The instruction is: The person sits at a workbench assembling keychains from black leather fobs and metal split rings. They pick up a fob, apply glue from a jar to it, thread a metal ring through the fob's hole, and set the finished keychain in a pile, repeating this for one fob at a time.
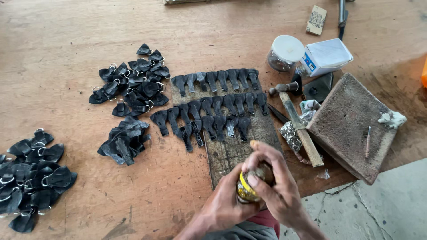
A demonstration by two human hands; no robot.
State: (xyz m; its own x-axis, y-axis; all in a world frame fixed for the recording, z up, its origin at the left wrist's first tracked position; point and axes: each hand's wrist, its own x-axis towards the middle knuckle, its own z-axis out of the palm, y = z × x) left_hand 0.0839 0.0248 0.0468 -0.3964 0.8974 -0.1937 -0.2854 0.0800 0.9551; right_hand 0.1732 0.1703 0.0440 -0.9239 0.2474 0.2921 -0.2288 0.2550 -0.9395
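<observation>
- The left hand wraps around a small round tin from below and the side, fingers curled tight against its wall, so the tin sits in the hollow of the palm at the near edge of the table.
- The right hand covers the top of the same tin, fingers bent over the lid and thumb pressed to its side; both hands meet on it, touching each other.
- The tin shows a yellow band and a worn, brownish metal top; most of it is hidden under the fingers.
- Just beyond the hands lies a dark, scuffed board bearing three rows of small black leather pieces, each a flat tab with a flared end.
- Left of the board, loose heaps of black leather loops with metal rings lie on the bare wooden table; another heap sits at the far left edge.
- Right of the board a hammer with a pale wooden handle lies with its metal head pointing away, beside crumpled foil.
- Further right rests a thick, rough square block, tilted, with a thin rod on top.
- Behind it stand a clear jar with a white lid and a white cardboard box, touching.
</observation>
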